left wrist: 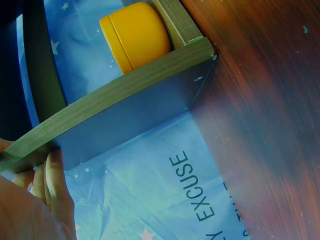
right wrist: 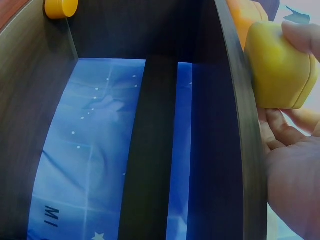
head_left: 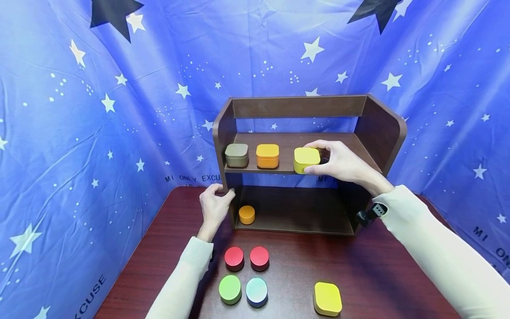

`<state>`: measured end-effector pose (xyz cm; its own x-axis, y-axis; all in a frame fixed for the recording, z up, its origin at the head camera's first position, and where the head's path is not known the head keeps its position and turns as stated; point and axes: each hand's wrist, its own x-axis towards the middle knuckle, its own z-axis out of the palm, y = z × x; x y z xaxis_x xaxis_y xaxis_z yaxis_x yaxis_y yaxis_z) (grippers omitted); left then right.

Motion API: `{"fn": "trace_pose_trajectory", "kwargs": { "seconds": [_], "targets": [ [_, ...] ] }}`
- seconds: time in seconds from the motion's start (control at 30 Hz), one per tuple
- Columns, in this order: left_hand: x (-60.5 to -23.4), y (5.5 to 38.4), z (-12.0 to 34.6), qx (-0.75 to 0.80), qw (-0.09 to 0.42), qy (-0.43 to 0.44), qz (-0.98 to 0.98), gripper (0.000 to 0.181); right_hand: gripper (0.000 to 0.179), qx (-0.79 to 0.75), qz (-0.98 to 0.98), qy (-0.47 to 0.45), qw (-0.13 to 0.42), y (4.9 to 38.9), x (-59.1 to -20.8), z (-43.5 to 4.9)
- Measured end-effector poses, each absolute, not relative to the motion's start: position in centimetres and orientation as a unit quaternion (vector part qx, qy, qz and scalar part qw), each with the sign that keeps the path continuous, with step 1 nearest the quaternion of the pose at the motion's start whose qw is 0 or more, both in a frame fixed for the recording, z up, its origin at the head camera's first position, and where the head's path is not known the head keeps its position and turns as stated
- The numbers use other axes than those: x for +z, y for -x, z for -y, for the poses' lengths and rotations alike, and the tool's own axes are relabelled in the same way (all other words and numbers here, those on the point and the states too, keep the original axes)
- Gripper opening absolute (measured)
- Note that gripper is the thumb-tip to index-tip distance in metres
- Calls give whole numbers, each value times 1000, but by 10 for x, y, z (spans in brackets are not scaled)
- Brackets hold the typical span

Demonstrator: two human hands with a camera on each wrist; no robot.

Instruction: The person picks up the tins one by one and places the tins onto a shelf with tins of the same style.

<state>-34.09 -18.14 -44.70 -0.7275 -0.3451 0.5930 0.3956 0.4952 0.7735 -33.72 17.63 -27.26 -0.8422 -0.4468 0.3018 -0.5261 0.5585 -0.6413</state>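
Note:
My right hand (head_left: 338,161) pinches a yellow square tin (head_left: 306,160) between thumb and fingers at the front edge of the upper board of a dark brown two-tier shelf (head_left: 299,107). In the right wrist view the yellow tin touches or nearly touches the board's edge; which one I cannot tell. To its left on that board stand an orange square tin (head_left: 267,156) and an olive-grey square tin (head_left: 237,155). My left hand (head_left: 215,206) grips the shelf's left side panel, with fingers (left wrist: 57,182) against its outer face. On the lower level sits an orange round tin (head_left: 247,215).
On the reddish-brown table (head_left: 159,248) before the shelf stand two red round tins (head_left: 234,258), a green round tin (head_left: 230,289) and a light blue round tin (head_left: 256,291). Another yellow square tin (head_left: 327,298) lies further right. A blue star-patterned curtain (head_left: 131,110) surrounds the table.

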Motion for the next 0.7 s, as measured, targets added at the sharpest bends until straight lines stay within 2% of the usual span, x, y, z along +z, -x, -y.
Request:
{"fn": "trace_pose_trajectory", "kwargs": {
  "seconds": [0.7],
  "targets": [
    [-448, 342, 183, -506, 368, 22, 780, 13, 58, 376, 893, -245, 5, 352, -268, -170]
  ]
}}
